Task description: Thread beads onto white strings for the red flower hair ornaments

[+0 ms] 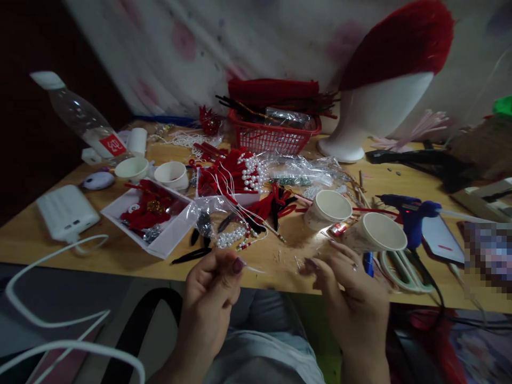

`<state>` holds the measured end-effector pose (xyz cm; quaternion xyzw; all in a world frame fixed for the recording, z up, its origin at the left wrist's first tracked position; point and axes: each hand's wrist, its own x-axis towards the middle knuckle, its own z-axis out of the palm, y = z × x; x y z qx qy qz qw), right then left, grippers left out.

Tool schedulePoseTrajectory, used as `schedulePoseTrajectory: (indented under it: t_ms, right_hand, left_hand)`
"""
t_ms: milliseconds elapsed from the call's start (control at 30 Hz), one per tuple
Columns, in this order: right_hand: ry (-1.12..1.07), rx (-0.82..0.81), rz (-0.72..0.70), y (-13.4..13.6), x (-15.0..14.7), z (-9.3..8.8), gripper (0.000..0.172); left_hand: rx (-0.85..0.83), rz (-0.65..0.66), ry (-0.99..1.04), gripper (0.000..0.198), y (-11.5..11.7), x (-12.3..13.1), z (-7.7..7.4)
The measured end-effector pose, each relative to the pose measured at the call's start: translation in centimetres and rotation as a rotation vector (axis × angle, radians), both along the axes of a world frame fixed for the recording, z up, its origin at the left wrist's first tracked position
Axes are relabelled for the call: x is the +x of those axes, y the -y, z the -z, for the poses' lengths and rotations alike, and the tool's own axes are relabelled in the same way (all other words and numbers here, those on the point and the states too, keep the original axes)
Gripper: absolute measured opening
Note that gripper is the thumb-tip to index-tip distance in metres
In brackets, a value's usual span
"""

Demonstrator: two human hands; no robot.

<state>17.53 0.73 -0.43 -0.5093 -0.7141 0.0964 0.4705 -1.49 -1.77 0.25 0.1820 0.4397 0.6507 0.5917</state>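
Note:
My left hand [214, 298] is raised at the table's front edge, thumb and forefinger pinched on a thin, whitish clear thread [255, 269] that sticks out to the right. To its right, my right hand [352, 293] is low over the tabletop, fingers stretched forward and partly spread, a ring on one of them. Just beyond its fingertips lie small metal pins [297, 261], slightly blurred. White pearl beads [232, 237] and red-and-gold beaded strands [248, 242] lie beyond my left hand. Two paper cups, a near one [382, 232] and a farther one [328, 207], stand behind my right hand.
At left are a white box [160, 242] of red ornaments, a power bank [68, 213] with its cable, and a bottle [86, 117]. A red basket [272, 136] and a white mannequin head [368, 117] stand behind. Right are a blue glue gun [414, 216] and scissors [408, 274].

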Motion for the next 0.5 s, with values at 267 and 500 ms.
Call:
schedulePoseTrajectory:
  t_ms: [267, 500]
  right_hand:
    - [-0.264, -0.070, -0.302, 1.4, -2.7, -0.2, 0.026]
    - [-0.258, -0.081, -0.347, 1.4, -5.4, 0.3, 0.014]
  left_hand:
    - [-0.067, -0.036, -0.027, 0.033, 0.2, 0.7, -0.5]
    - [-0.127, -0.083, -0.198, 0.033, 0.7, 1.8, -1.6]
